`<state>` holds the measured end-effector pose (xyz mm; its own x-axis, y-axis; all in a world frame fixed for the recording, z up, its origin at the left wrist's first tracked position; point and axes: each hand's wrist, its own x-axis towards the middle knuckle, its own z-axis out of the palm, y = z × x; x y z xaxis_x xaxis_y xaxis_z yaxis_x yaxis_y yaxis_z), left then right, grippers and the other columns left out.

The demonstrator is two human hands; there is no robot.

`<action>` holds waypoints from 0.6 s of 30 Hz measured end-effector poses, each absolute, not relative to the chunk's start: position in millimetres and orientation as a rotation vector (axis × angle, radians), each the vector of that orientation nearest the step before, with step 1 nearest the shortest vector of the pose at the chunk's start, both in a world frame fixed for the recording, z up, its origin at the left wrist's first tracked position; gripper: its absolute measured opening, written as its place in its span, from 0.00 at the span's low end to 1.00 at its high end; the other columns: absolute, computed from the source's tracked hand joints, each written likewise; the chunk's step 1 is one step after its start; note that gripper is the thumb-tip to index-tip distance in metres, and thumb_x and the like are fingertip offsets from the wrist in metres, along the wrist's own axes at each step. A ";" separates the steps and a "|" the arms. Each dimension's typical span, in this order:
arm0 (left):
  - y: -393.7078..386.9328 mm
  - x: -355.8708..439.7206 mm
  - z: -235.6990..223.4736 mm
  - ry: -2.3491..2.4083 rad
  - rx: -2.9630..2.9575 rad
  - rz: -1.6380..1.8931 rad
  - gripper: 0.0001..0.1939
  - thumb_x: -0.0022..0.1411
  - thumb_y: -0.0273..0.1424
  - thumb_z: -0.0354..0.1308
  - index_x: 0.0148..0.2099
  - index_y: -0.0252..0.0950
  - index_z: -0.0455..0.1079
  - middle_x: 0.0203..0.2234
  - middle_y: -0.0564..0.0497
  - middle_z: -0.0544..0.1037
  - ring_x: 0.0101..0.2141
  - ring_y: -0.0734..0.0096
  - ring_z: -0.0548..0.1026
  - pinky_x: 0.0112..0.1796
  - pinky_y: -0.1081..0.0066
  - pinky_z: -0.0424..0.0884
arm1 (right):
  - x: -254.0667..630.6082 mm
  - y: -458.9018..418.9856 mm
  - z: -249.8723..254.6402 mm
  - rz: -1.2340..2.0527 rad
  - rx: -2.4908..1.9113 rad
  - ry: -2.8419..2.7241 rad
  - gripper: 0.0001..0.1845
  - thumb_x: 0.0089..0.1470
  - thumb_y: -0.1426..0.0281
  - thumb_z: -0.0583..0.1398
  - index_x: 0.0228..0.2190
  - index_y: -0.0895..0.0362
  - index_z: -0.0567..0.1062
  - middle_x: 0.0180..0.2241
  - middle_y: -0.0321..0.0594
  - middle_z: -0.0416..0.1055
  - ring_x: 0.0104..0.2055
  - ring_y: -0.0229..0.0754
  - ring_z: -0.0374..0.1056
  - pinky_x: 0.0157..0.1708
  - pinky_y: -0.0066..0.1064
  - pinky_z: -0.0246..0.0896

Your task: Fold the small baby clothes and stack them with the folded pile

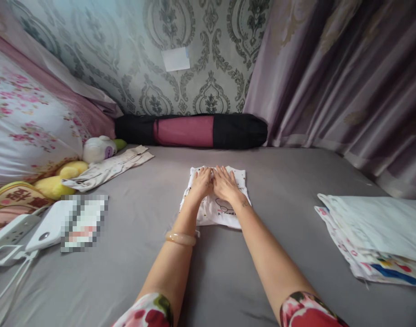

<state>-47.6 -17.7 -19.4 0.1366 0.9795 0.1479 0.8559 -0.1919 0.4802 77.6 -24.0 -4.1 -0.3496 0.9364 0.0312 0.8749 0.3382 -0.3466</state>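
A small white printed garment (204,215) lies folded on the grey bed sheet (279,227), with dark lettering and a line drawing on its front. My left hand (203,181) rests flat on its upper part, fingers stretched out. Beside it, my right hand (224,181) also presses flat on the cloth, its fingers extended. The two hands nearly touch at the thumbs and cover the middle of the garment. Neither one grasps anything.
Folded clothes (374,231) are stacked at the right. On the left lie patterned pants (115,168), plush toys (99,149), a power strip (13,231) with cables and a white device (53,225). A long black-and-maroon bag (183,131) lies along the wall.
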 end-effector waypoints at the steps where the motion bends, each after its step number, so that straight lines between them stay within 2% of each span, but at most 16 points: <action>1: -17.1 -48.7 -22.3 1.800 2.136 0.621 0.27 0.63 0.23 0.45 0.64 0.33 0.58 0.64 0.38 0.62 0.66 0.51 0.53 0.63 0.49 0.47 | 76.2 -24.9 -5.1 0.406 -1.637 -2.389 0.30 0.66 0.69 0.41 0.67 0.61 0.52 0.70 0.43 0.41 0.72 0.49 0.32 0.68 0.51 0.25; 5: -14.3 -58.5 -32.5 1.830 2.132 0.619 0.25 0.66 0.26 0.44 0.65 0.36 0.58 0.65 0.39 0.60 0.67 0.53 0.52 0.64 0.51 0.46 | 73.0 -26.1 -11.3 0.388 -1.611 -2.429 0.31 0.66 0.68 0.41 0.67 0.60 0.52 0.70 0.42 0.40 0.72 0.49 0.32 0.68 0.51 0.24; 11: -14.8 -62.6 -36.9 1.860 2.098 0.462 0.24 0.71 0.32 0.38 0.66 0.35 0.57 0.66 0.39 0.58 0.67 0.54 0.51 0.64 0.52 0.45 | 70.3 -26.6 -23.6 0.391 -1.640 -2.449 0.31 0.66 0.66 0.39 0.67 0.59 0.52 0.70 0.41 0.44 0.72 0.49 0.35 0.68 0.50 0.23; 18: -17.0 -59.8 -32.3 1.941 2.157 0.341 0.25 0.73 0.33 0.36 0.67 0.34 0.56 0.67 0.41 0.58 0.67 0.59 0.51 0.64 0.54 0.48 | 70.4 -26.7 -20.4 0.404 -1.660 -2.459 0.31 0.66 0.65 0.39 0.67 0.58 0.52 0.70 0.40 0.44 0.72 0.48 0.35 0.68 0.50 0.24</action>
